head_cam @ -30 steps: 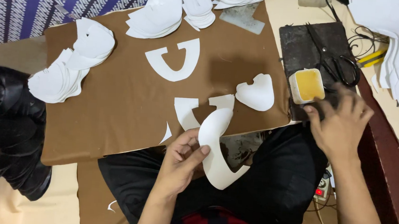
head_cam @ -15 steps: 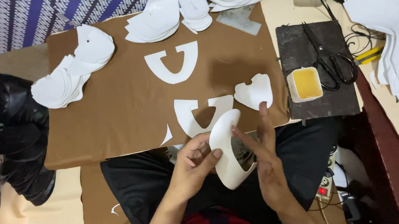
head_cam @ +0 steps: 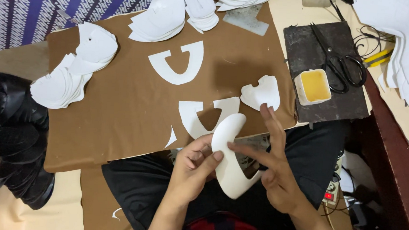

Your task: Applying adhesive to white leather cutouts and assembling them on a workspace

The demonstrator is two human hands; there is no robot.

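1. Head view, at the hands: the left hand (head_cam: 192,168) pinches a curved white cut-out piece (head_cam: 229,154) between thumb and bent fingers, holding it up over the lap, just off the near edge of the brown worktop (head_cam: 119,114). That grip seems meant to keep the floppy piece steady.
2. The right hand (head_cam: 272,166) is mostly open; its forefinger lies across the face of the same piece while the other fingers stretch towards the board. It appears to press or smooth the surface rather than clamp it.
3. Head view, on the worktop: two flat U-shaped white pieces (head_cam: 179,63) and (head_cam: 204,116) lie spread singly, apart from each other, and a smaller white piece (head_cam: 261,92) sits just beyond the right fingertips.
4. Stacks of white pieces (head_cam: 72,76) rest along the left and far edges, sorted by shape.
5. To the right, a dark slab (head_cam: 326,96) carries a small tub of yellow paste (head_cam: 313,86) and black scissors (head_cam: 342,66), within reach of the right hand.
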